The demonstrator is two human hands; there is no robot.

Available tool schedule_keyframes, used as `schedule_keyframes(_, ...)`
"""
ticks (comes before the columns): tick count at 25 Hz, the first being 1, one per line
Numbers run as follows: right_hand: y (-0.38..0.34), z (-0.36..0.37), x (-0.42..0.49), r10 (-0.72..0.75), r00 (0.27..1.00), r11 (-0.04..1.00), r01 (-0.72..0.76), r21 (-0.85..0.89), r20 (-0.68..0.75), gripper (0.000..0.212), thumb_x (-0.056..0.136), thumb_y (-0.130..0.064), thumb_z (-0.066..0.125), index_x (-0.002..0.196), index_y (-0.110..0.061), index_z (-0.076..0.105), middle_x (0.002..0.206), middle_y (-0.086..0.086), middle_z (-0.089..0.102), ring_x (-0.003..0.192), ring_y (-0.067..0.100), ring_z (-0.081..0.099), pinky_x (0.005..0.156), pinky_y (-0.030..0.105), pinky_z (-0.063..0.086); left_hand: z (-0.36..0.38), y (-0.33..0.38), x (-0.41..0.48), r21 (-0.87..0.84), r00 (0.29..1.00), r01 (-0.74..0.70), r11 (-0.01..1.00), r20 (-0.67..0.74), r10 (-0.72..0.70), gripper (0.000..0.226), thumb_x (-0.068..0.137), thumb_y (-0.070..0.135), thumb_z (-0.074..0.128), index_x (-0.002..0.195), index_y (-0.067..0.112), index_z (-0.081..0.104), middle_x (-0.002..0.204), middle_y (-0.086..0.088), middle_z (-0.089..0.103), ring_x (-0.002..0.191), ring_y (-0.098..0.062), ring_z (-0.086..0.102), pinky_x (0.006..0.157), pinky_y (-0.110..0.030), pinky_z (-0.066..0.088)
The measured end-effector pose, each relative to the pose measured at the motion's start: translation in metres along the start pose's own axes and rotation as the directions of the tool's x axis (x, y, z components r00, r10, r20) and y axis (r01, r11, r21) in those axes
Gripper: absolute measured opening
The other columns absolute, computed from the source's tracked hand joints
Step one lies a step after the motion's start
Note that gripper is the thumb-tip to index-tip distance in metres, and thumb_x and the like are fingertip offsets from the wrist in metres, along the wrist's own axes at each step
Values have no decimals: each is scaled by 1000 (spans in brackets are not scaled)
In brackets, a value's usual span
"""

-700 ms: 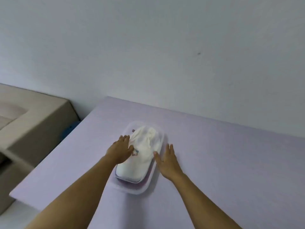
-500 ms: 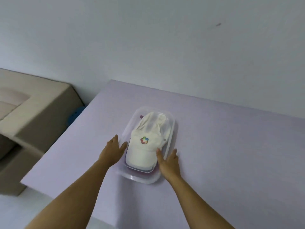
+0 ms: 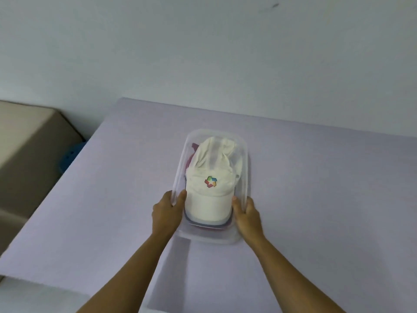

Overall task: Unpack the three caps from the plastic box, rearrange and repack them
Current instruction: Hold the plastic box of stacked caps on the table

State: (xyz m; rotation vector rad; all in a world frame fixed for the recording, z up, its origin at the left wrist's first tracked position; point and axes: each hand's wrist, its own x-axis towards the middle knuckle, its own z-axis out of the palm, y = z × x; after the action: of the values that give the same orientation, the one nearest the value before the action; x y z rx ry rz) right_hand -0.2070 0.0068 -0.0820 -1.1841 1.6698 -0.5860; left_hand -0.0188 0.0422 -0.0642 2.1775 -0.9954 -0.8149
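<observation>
I see the left hand (image 3: 167,211) and right hand (image 3: 247,213) gripping the plastic box (image 3: 247,160). A white cap (image 3: 211,199) lies uppermost inside.

No readable text; only a multicoloured emblem (image 3: 210,181) on the white cap (image 3: 209,199).

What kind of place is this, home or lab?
Probably a home room, not a lab: a lavender-covered table against a plain wall, and what looks like a beige sofa beside it.

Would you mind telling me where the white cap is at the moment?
In the head view, the white cap lies topmost inside the clear plastic box, between the left hand and right hand gripping its sides.
</observation>
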Motion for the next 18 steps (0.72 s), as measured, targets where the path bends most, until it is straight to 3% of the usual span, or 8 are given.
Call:
schedule_keyframes(4,28,-64,-6,20,997,1000,-21,-18,-68,48,94,-42,44,131,-11,44,131,12,55,117,27,52,89,26,37,50,28,-32,-20,997,-42,999,62,43,39,94,46,42,107,11,54,86,7,51,85,-20,48,75,-29,36)
schedule_keyframes(6,46,-92,-11,44,995,998,-48,-37,-90,53,93,-44,44,133,-9,43,135,12,52,121,27,50,94,27,37,73,36,-52,-14,993,-52,999,109,53,35,94,46,41,101,13,51,79,9,50,83,-21,49,73,-29,36)
schedule_keyframes(10,68,-125,-21,63,995,996,-68,-63,-83,58,94,-44,43,139,-9,36,143,14,44,130,27,43,104,31,33,102,40,-79,-14,989,-19,1000,147,21,52,94,48,41,119,3,53,106,-10,64,94,-28,57,84,-36,45)
schedule_keyframes(15,78,-143,-23,52,998,998,-53,-27,-42,59,95,-41,41,143,-8,28,147,12,38,135,27,37,105,30,30,119,49,-89,5,987,-10,1000,163,9,58,94,49,40,131,5,47,125,-14,60,111,-33,57,96,-43,44)
schedule_keyframes(18,83,-146,-21,50,998,999,-50,-1,-28,62,95,-44,41,145,-11,26,149,10,36,136,27,36,107,32,30,121,53,-91,29,983,-9,1000,185,4,57,94,48,39,132,5,43,126,-15,58,103,-29,55,94,-42,45)
